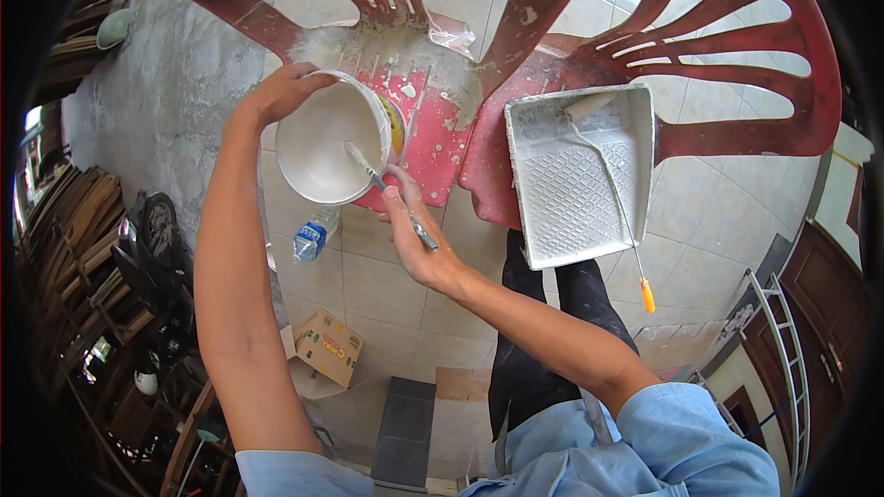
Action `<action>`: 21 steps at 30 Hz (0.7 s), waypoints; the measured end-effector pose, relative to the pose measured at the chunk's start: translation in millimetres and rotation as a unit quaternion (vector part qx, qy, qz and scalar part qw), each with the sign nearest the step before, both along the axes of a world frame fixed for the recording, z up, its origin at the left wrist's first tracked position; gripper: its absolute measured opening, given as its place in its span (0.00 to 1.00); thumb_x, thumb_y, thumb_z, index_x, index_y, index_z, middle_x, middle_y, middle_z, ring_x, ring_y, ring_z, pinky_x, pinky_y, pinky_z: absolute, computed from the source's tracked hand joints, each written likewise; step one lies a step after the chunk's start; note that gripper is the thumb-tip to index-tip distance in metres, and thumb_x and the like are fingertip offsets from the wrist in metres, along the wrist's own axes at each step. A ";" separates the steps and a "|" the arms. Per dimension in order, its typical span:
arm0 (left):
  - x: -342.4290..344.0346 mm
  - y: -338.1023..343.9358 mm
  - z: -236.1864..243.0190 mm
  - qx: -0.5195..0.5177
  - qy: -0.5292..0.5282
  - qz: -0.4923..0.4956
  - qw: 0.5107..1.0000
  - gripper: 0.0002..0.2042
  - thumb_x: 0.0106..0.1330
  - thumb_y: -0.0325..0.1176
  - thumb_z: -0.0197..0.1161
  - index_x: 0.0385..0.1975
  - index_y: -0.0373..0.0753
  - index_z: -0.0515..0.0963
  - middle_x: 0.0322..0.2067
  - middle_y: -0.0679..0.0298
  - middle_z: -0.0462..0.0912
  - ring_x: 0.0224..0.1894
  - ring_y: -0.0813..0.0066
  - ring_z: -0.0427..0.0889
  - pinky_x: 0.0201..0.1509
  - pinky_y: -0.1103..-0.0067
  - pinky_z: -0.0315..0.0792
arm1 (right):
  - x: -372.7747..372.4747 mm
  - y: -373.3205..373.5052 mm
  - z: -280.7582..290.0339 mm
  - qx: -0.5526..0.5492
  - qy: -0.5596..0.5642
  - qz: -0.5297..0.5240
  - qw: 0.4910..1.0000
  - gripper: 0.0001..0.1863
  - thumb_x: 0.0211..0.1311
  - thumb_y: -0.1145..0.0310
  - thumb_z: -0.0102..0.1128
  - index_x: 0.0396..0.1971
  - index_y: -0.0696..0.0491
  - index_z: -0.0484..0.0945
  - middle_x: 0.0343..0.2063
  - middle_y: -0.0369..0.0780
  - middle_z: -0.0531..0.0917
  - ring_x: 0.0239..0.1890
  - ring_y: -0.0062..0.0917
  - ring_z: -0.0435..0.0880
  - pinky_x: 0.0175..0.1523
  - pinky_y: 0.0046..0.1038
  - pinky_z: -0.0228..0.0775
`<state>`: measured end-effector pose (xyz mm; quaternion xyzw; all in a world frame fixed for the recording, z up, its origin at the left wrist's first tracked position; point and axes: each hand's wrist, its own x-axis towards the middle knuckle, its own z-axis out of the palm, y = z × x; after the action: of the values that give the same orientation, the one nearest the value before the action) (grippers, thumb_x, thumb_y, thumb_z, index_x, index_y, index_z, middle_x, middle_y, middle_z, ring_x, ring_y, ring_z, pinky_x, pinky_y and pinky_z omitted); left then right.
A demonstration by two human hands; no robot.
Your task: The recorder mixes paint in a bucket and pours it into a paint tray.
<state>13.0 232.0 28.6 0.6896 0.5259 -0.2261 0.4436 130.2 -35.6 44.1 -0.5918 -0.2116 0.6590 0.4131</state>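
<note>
My left hand (pixel 284 90) grips the top rim of a white bucket (pixel 322 120) with white paint inside, tilted over a red, paint-spattered plastic chair (pixel 428 152). My right hand (pixel 414 230) is closed on the handle of a paintbrush (pixel 370 170), whose white-coated tip is inside the bucket; some of my right fingers are at the bucket's lower right side. To the right, a white-coated roller tray (pixel 575 221) lies on a second red chair (pixel 746 143). A small roller (pixel 587 107) rests at the tray's top end, its orange handle (pixel 647 294) hanging past the lower edge.
A water bottle (pixel 313 239) and an open cardboard box (pixel 327 347) are on the tiled floor. Stacked timber (pixel 69 248) and a motorbike (pixel 157 239) stand at the left. A metal ladder (pixel 783 340) and wooden door (pixel 824 313) are at the right, a bare grey wall (pixel 203 37) upper left.
</note>
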 end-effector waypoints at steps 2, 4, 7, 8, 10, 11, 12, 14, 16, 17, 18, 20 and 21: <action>4.2 1.6 2.6 -0.003 -0.009 0.025 1.000 0.28 0.60 0.51 0.60 0.50 0.31 0.76 0.45 0.51 0.81 0.45 0.65 0.80 0.51 0.75 0.72 | -6.9 9.5 0.6 -0.070 0.141 -0.039 0.987 0.31 0.73 0.47 0.31 0.67 0.52 0.49 0.55 0.51 0.66 0.54 0.38 0.72 0.59 0.36 0.63; 10.5 -2.9 6.8 -0.011 0.027 0.108 0.994 0.26 0.61 0.50 0.59 0.48 0.32 0.75 0.42 0.53 0.81 0.44 0.69 0.80 0.49 0.76 0.72 | -16.5 16.0 -3.4 -0.128 0.265 -0.123 0.948 0.39 0.67 0.35 0.31 0.69 0.44 0.42 0.60 0.50 0.63 0.61 0.42 0.67 0.61 0.49 0.60; 18.9 -8.0 12.3 -0.028 0.024 0.150 0.988 0.24 0.63 0.49 0.58 0.48 0.33 0.74 0.42 0.54 0.81 0.43 0.71 0.79 0.48 0.77 0.71 | -26.4 21.4 -7.5 -0.160 0.255 -0.181 0.936 0.38 0.68 0.36 0.30 0.69 0.44 0.42 0.61 0.50 0.62 0.62 0.42 0.65 0.62 0.48 0.59; 14.4 -6.4 9.1 -0.025 0.027 0.148 0.988 0.24 0.63 0.49 0.58 0.48 0.33 0.74 0.42 0.54 0.81 0.43 0.71 0.79 0.48 0.77 0.71 | -29.5 21.5 -10.7 -0.159 0.258 -0.182 0.935 0.38 0.68 0.36 0.30 0.69 0.44 0.42 0.61 0.50 0.62 0.62 0.42 0.65 0.62 0.48 0.59; 1.1 -5.2 -2.0 -0.031 -0.035 0.148 0.988 0.24 0.64 0.47 0.57 0.49 0.32 0.74 0.44 0.53 0.80 0.45 0.69 0.79 0.50 0.77 0.70 | -33.8 20.9 -17.3 -0.130 0.249 -0.166 0.945 0.37 0.68 0.37 0.29 0.69 0.44 0.43 0.61 0.48 0.61 0.62 0.42 0.65 0.63 0.49 0.57; -2.8 -4.7 -5.2 -0.030 -0.032 0.146 0.988 0.24 0.64 0.47 0.57 0.49 0.32 0.74 0.44 0.53 0.80 0.45 0.69 0.79 0.50 0.77 0.70 | -35.6 20.1 -20.0 -0.129 0.253 -0.166 0.944 0.37 0.68 0.37 0.29 0.69 0.44 0.43 0.61 0.48 0.61 0.62 0.42 0.65 0.63 0.49 0.57; -7.3 -4.0 -7.7 -0.017 -0.020 0.140 0.990 0.24 0.64 0.47 0.56 0.49 0.31 0.73 0.45 0.53 0.80 0.45 0.69 0.78 0.51 0.77 0.70 | -36.9 19.5 -23.0 -0.124 0.251 -0.156 0.947 0.36 0.69 0.38 0.29 0.68 0.45 0.44 0.60 0.47 0.63 0.62 0.41 0.66 0.63 0.49 0.57; -4.7 -4.3 -5.7 -0.005 -0.008 0.132 0.991 0.24 0.65 0.46 0.56 0.50 0.31 0.73 0.46 0.53 0.79 0.46 0.68 0.78 0.52 0.77 0.69 | -35.2 21.5 -27.4 -0.119 0.249 -0.146 0.950 0.36 0.69 0.39 0.29 0.68 0.46 0.45 0.60 0.46 0.64 0.61 0.41 0.66 0.64 0.49 0.56; -0.1 -7.8 -1.2 -0.008 0.018 0.135 0.991 0.24 0.64 0.47 0.56 0.50 0.30 0.73 0.46 0.52 0.79 0.47 0.67 0.78 0.53 0.77 0.68 | -35.4 21.9 -32.6 -0.106 0.220 -0.148 0.958 0.32 0.70 0.42 0.30 0.65 0.48 0.51 0.55 0.44 0.70 0.59 0.37 0.68 0.63 0.48 0.56; 3.7 -10.2 2.1 -0.008 0.018 0.133 0.991 0.24 0.64 0.47 0.56 0.50 0.30 0.73 0.46 0.52 0.79 0.47 0.67 0.78 0.53 0.77 0.68 | -35.9 21.9 -36.6 -0.106 0.220 -0.149 0.958 0.32 0.70 0.42 0.30 0.65 0.48 0.51 0.55 0.44 0.70 0.59 0.37 0.68 0.63 0.48 0.56; 6.8 -13.0 5.7 0.000 0.024 0.134 0.991 0.24 0.64 0.47 0.55 0.49 0.30 0.73 0.45 0.52 0.79 0.45 0.67 0.78 0.51 0.77 0.69 | -36.5 22.2 -40.8 -0.105 0.189 -0.153 0.964 0.30 0.70 0.43 0.30 0.61 0.50 0.56 0.51 0.43 0.72 0.56 0.34 0.70 0.61 0.44 0.58; 7.1 -17.0 10.9 0.006 0.031 0.135 0.990 0.24 0.65 0.47 0.55 0.48 0.30 0.73 0.43 0.53 0.80 0.44 0.67 0.78 0.50 0.77 0.69 | -36.4 21.8 -48.1 -0.105 0.159 -0.156 0.969 0.28 0.71 0.44 0.30 0.57 0.51 0.60 0.47 0.41 0.74 0.53 0.31 0.73 0.59 0.40 0.60; 7.4 -18.2 12.1 0.003 0.039 0.147 0.988 0.25 0.65 0.49 0.54 0.49 0.31 0.73 0.42 0.54 0.79 0.43 0.67 0.78 0.49 0.76 0.70 | -33.2 21.5 -54.0 -0.111 0.140 -0.147 0.973 0.27 0.71 0.45 0.30 0.54 0.52 0.62 0.44 0.41 0.75 0.49 0.29 0.74 0.55 0.36 0.62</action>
<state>20.4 213.8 40.7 0.5971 0.6388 -0.1834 0.4493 97.0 -14.1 -9.9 -0.5601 0.0118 0.6871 0.4627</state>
